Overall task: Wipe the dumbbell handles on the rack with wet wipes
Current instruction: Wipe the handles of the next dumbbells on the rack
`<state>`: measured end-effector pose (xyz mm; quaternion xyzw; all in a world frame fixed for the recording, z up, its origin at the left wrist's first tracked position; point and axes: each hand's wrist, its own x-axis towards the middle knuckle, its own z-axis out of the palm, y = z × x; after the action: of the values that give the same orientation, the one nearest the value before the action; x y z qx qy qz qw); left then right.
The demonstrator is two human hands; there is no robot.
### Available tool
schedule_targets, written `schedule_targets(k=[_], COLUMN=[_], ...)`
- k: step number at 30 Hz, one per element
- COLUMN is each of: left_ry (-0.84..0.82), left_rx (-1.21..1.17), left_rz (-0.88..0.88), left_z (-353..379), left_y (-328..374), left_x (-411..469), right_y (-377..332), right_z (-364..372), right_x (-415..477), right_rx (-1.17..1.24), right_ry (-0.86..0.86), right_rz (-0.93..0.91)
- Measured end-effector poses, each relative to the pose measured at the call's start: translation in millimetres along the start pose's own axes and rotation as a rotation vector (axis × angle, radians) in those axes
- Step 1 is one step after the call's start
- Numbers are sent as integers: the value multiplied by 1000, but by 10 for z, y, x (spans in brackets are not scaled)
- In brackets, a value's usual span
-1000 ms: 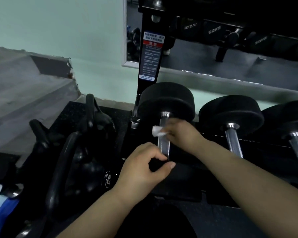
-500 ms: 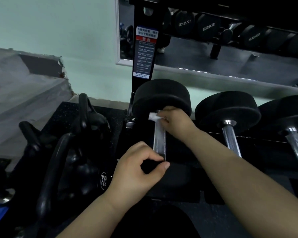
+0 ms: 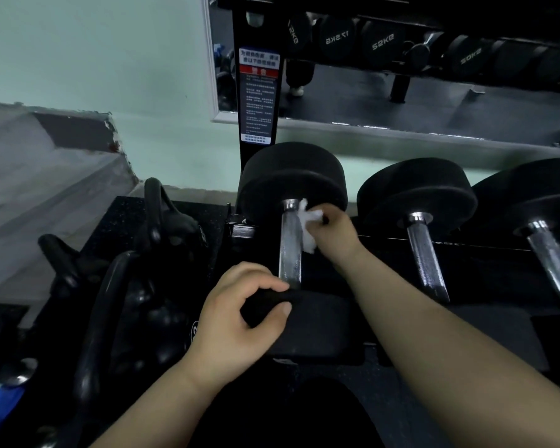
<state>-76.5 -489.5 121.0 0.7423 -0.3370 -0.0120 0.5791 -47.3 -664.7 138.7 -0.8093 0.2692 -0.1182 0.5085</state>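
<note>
Right hand (image 3: 333,230) is pinching wet wipe (image 3: 309,225) against dumbbell handle (image 3: 290,250) (far end); left hand (image 3: 236,318), fingers curled, is gripping near weight head (image 3: 320,321).

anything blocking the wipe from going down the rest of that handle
Nothing visible. The right hand holds the wet wipe against the handle up top; bare metal runs down to the near head, which the left hand grips.

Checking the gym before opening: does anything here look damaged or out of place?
The wall left of the rack has a chipped, ragged edge with a reddish patch. Nothing else stands out: the dumbbells sit in line.
</note>
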Motion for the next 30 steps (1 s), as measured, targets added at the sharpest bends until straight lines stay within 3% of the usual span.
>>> schedule_targets(k=[3, 5, 7, 9, 12, 15, 17, 22, 24, 27, 30], left_ry=[-14, -15, -10, -8, -1, -2, -5, -31, -38, -29, -131], left_rx=[5, -9, -25, -29, -29, -66, -73, -58, -94, -171, -92], left_rz=[0, -5, -8, -5, -9, -11, -4, -18, -40, -138, -228], left_z=[1, 2, 3, 6, 8, 8, 5, 4, -11, -64, -134], left_y=[-7, -7, -6, -13, -34, -40, -50, -42, -21, 25, 57], left_x=[8, 13, 6, 1, -6, 2, 13, 12, 27, 148, 404], right_y=[43, 136, 205, 195, 48, -88, -81, 145, 149, 27, -129], right_z=[-5, -120, -186, -169, -75, -20, -35, -194, -219, -300, -316], right_x=[-63, -173, -256, -239, -94, 41, 20, -340, -383, -349, -379], right_rx=[-10, -132, -293, -289, -45, -67, -106, -227, -166, 95, 213], right_ry=[-222, -474, -593, -504, -239, -96, -141, -493, -474, -270, -338], right_rz=[-53, -34, -4, -5, 46, 22, -2, -13, -5, 43, -4])
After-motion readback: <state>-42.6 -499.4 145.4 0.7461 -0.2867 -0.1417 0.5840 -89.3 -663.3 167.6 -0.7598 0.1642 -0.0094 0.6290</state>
